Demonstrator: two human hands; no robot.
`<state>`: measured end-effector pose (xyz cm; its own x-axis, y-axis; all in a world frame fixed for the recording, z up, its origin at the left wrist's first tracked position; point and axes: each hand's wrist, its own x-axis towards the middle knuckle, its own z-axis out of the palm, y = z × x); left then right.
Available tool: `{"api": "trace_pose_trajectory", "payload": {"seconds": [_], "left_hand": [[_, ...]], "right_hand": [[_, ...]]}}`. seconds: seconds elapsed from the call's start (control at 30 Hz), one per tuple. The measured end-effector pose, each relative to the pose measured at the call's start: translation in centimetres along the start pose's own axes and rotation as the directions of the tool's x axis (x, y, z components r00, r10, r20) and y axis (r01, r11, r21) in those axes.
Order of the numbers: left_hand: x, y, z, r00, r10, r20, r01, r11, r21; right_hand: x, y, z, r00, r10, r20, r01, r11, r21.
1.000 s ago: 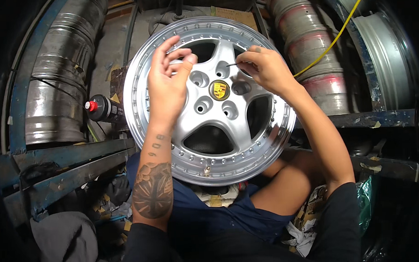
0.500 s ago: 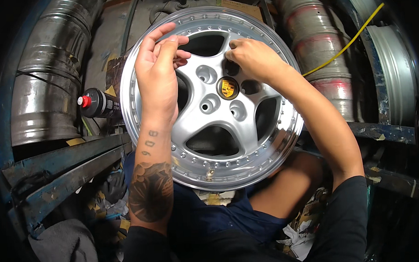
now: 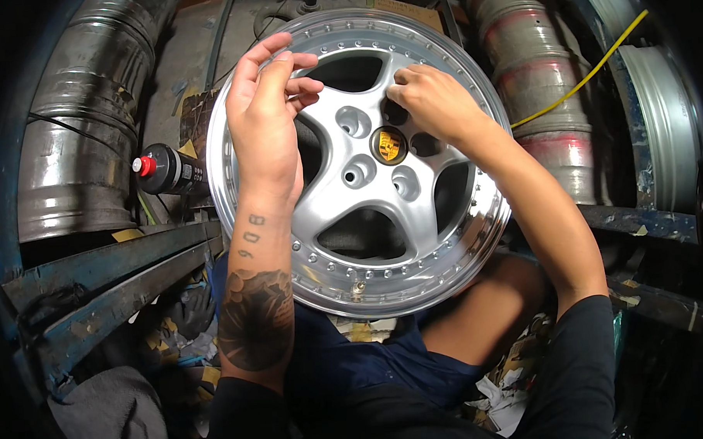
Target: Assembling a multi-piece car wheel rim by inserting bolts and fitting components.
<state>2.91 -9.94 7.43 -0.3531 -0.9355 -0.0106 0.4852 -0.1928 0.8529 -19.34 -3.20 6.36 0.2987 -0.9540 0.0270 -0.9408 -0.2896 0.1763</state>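
Note:
A silver five-spoke car wheel point(image 3: 336, 190) with a polished, bolt-studded rim lies tilted over my lap. Its round black centre cap point(image 3: 389, 145) bears a gold crest, with lug holes around it. My left hand point(image 3: 266, 106) is raised over the wheel's upper left, its fingers apart and nothing in them. Over the upper right spoke, beside a lug hole, my right hand point(image 3: 432, 100) has its fingers curled together. Whatever those fingertips hold, if anything, is hidden. A brass-coloured valve point(image 3: 359, 287) sits on the near part of the rim.
A dark bottle with a red and white cap point(image 3: 164, 169) lies left of the wheel. Bare metal wheel barrels point(image 3: 82, 151) stand left, more stacked barrels point(image 3: 536, 81) right. A yellow hose point(image 3: 586, 76) crosses there. Blue metal frames point(image 3: 98, 267) flank me; scraps and a grey cloth point(image 3: 110, 414) lie below.
The wheel has shifted slightly to the right in view, and my right hand has moved a little right with it. My left hand has barely moved and stays open.

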Motion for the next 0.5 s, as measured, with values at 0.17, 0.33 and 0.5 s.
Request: {"api": "trace_pose_trajectory", "payload": {"seconds": [0.17, 0.33, 0.5], "left_hand": [[0.1, 0.1, 0.0, 1.0, 0.025, -0.009, -0.025, 0.999, -0.04], [0.0, -0.1, 0.0, 1.0, -0.02, -0.012, 0.019, 0.999, -0.027], [0.1, 0.1, -0.4, 1.0, -0.013, -0.002, 0.012, 0.999, -0.033]], "right_hand": [[-0.2, 0.3, 0.0, 0.998, -0.064, 0.006, 0.064, 0.998, 0.029], [-0.3, -0.5, 0.3, 1.0, -0.025, 0.013, 0.025, 1.0, -0.014], [1.1, -1.7, -0.8, 0.974, 0.129, 0.184, -0.125, 0.991, -0.038]]}}
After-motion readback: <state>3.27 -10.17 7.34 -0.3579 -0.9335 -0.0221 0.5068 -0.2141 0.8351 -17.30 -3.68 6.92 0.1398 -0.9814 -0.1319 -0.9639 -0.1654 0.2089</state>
